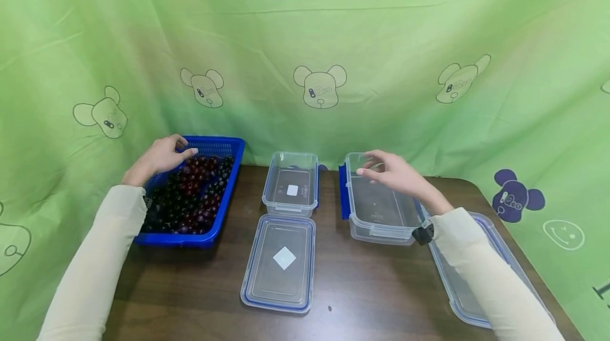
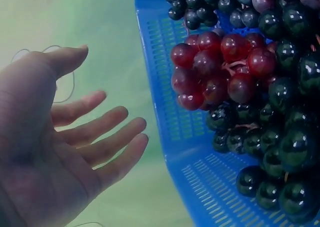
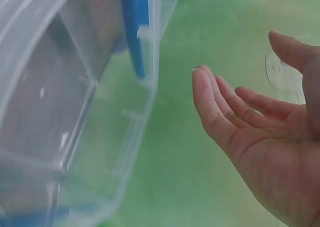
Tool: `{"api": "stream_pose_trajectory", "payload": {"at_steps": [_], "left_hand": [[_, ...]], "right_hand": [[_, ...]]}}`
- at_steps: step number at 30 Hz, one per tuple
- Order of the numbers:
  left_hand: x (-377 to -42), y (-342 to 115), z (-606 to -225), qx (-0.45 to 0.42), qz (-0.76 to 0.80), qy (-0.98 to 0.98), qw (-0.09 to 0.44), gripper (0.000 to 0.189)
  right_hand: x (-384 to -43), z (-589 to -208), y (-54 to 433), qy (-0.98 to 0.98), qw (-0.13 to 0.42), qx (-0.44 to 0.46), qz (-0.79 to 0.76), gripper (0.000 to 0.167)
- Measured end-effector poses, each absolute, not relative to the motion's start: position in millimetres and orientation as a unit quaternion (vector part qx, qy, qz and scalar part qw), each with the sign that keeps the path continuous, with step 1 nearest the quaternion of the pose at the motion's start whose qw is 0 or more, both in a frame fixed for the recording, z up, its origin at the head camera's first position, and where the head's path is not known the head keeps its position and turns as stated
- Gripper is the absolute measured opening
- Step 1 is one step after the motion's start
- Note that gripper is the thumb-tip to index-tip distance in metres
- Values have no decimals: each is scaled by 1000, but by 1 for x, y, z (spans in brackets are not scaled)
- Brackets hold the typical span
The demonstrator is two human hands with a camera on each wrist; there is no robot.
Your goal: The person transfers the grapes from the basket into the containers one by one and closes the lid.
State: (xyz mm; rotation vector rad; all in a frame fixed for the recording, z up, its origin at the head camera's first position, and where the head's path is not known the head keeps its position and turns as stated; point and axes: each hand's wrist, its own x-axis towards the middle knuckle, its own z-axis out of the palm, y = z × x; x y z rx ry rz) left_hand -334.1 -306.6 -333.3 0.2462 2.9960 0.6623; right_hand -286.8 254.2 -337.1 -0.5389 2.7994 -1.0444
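Note:
My left hand (image 1: 167,154) hovers over the back left of a blue plastic basket (image 1: 232,182), its fingers spread and holding nothing. Bunches of grapes fill the basket: red grapes (image 2: 215,69) in the middle, dark green-black grapes (image 2: 297,147) around them. Over the far part of the larger clear container (image 1: 381,208), my right hand (image 1: 393,174) is held in the air with loosely bent fingers and nothing in them. In the right wrist view this container's wall (image 3: 135,137) stands apart from the fingertips. Blue clips hang at its sides.
A smaller clear container (image 1: 290,185) with a white label stands between basket and larger container. Its lid (image 1: 278,283) lies in front of it. Another blue-edged lid (image 1: 462,290) lies under the right forearm. A green printed curtain (image 1: 319,23) hangs behind the brown table (image 1: 362,288).

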Motion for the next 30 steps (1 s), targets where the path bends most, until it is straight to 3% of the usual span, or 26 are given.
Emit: {"api": "stream_pose_trajectory", "payload": {"at_steps": [6,14,22,30], "left_hand": [[-339,-302,-335,57,245,965,68,96],[-343,-293,-338,55,239,967,76,101],[-349,-291,-347,49,244,966,69,100],[-354,-294,-357,36,242,967,72,114]], "right_hand": [[-300,-354,228,887,97,-176,-415,68],[-313,-366,200,821,174,-121,-530,58],[-324,-382,182,784,201,-74,-582,53],[-330,-386,165,791,223,-56,-567,57]]}}
